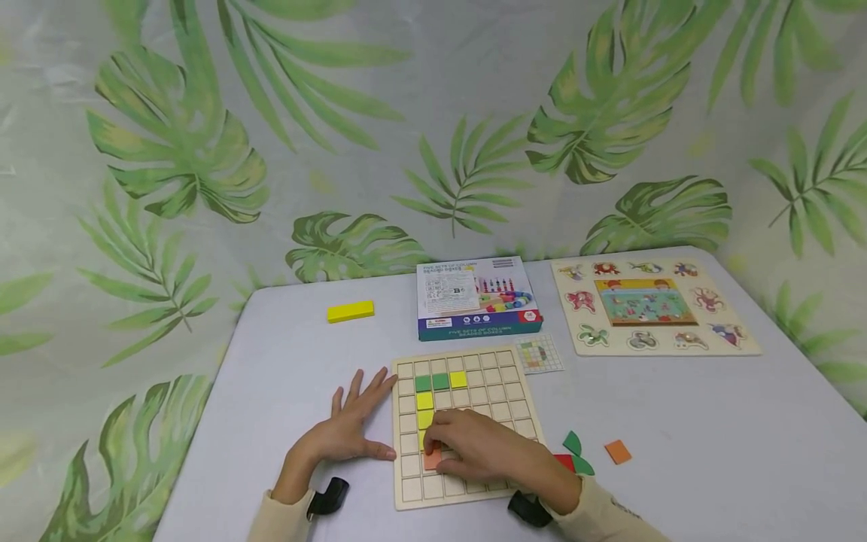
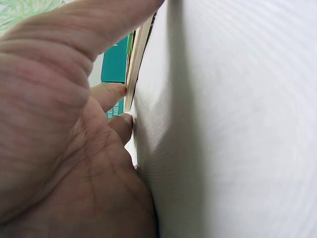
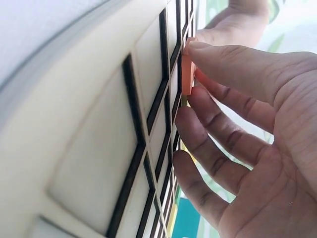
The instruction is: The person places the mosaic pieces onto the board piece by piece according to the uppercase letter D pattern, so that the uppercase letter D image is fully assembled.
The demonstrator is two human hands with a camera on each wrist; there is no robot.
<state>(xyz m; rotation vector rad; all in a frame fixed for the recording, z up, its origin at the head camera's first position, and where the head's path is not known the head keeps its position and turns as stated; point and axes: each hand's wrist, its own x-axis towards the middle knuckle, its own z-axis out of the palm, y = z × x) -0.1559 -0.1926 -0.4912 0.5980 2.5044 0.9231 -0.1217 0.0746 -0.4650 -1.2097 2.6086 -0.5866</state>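
Observation:
A wooden grid board (image 1: 484, 436) lies on the table, with green tiles (image 1: 432, 382) and yellow tiles (image 1: 424, 410) in an L along its top and left. My right hand (image 1: 477, 444) is over the board's lower left part and pinches an orange square tile (image 3: 187, 74) between thumb and fingers. That tile is right at the grid, just below the column of yellow tiles. My left hand (image 1: 348, 429) lies spread beside the board, with thumb and fingertips (image 2: 119, 90) at its left edge.
Right of the board lie green curved pieces (image 1: 573, 443), a red piece (image 1: 564, 459) partly hidden by my wrist, and an orange square (image 1: 618, 452). Behind are a pattern card (image 1: 540, 354), a toy box (image 1: 477, 297), a yellow stack (image 1: 350, 312) and a sea-animal puzzle (image 1: 650, 342).

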